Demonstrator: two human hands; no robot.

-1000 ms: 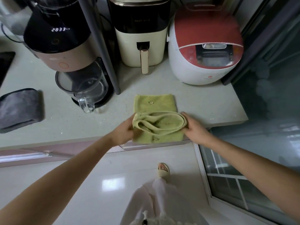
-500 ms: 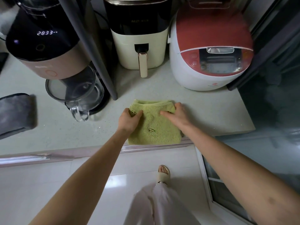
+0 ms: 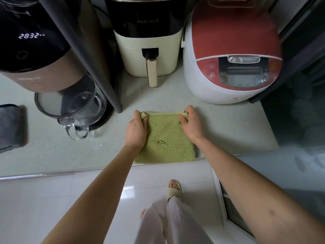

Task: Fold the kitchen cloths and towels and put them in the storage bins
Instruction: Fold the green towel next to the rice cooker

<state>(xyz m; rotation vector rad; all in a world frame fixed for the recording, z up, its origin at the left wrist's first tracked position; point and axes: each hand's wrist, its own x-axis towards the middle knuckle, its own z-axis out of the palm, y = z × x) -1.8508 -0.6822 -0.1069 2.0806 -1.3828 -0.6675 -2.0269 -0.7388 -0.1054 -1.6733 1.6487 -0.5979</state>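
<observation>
A green towel [image 3: 165,140] with a small fish motif lies folded into a square on the pale countertop [image 3: 52,152], its near edge at the counter's front. My left hand [image 3: 137,129] pinches the towel's far left corner. My right hand [image 3: 190,124] pinches the far right corner. Both hands rest on the cloth with their fingers curled over its far edge. A folded grey cloth [image 3: 11,127] lies at the far left of the counter.
Behind the towel stand a cream air fryer [image 3: 147,48] and a red and white rice cooker [image 3: 232,55]. A blender base [image 3: 35,50] with a glass jug [image 3: 73,111] sits at the left. A dark post [image 3: 98,67] rises between them. The counter ends just right of the towel.
The towel's near half was lifted and laid over the far half, making a flat square. Both hands then slid to the far corners and took hold of them.
</observation>
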